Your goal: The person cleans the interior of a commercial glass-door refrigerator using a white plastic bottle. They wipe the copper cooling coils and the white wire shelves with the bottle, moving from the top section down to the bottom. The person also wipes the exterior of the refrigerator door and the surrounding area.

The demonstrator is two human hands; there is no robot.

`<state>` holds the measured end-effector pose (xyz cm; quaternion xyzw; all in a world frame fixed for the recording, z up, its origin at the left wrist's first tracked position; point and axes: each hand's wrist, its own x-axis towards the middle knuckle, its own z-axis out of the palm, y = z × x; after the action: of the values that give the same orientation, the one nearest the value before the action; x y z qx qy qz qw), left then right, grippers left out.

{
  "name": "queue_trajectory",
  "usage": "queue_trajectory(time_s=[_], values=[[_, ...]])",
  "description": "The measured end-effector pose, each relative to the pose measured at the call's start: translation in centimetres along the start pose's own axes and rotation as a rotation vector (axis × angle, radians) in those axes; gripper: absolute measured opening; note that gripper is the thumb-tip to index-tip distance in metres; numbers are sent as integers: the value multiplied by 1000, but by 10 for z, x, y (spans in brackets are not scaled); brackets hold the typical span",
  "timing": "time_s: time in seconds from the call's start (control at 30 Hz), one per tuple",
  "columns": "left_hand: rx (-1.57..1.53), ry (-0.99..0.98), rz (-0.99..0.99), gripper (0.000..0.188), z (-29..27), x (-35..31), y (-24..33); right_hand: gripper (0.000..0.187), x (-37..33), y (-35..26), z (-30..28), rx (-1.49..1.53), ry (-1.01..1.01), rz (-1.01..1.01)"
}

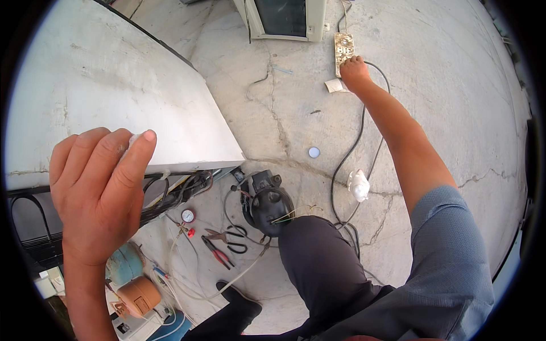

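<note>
A cracked, pale concrete floor (438,96) spreads under everything, with a big scuffed white cabinet (119,85) along its left side. By the cabinet's near corner sits a rounded black compressor (272,209), just beside the person's knee. The power strip (344,48) lies on the floor at the far side, right of centre: a narrow cream-coloured bar, grimy with brown stains, a row of dark sockets on its upward face. Its long axis runs almost straight away from the person, one end pointing to the far edge, the other toward the body. The left hand (94,196), raised before the cabinet, has its fingers bent and thumb alongside; I cannot tell whether it holds anything. The right hand (355,74) reaches to the strip's near end, fingers curled over it, whatever they grip hidden. Red-handled pliers (218,254) lie near the compressor, a round gauge (188,216) beyond them, and a small pale disc (314,152) on the concrete
</note>
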<state>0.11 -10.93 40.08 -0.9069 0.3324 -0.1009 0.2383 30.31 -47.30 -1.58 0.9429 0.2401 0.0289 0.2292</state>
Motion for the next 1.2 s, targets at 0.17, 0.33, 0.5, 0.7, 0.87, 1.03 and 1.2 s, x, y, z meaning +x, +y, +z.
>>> queue_trajectory(time_s=[0.17, 0.33, 0.5, 0.7, 0.87, 1.03, 1.2], values=[[21, -32, 12, 62, 1, 9, -3, 17, 21, 10, 14, 124, -236, 93], [-6, -29, 36, 62, 4, -11, -8, 14, 22, 10, 14, 282, -216, -2], [-2, 123, 78, 51, 25, -6, -20, 36, 19, 68, 50, 365, -239, 4], [-54, 116, 59, 37, 23, 11, -12, 49, 27, 63, 30, 495, -273, -59], [-73, 162, 60, 26, 25, 15, -13, 58, -10, 42, -10, 470, -287, -118], [-107, 199, 50, 15, 34, 14, -14, 62, -66, -10, -81, 167, -27, -354], [-187, 235, 6, 5, 22, -17, 11, 44, -107, -97, -183, 459, -71, -522]])
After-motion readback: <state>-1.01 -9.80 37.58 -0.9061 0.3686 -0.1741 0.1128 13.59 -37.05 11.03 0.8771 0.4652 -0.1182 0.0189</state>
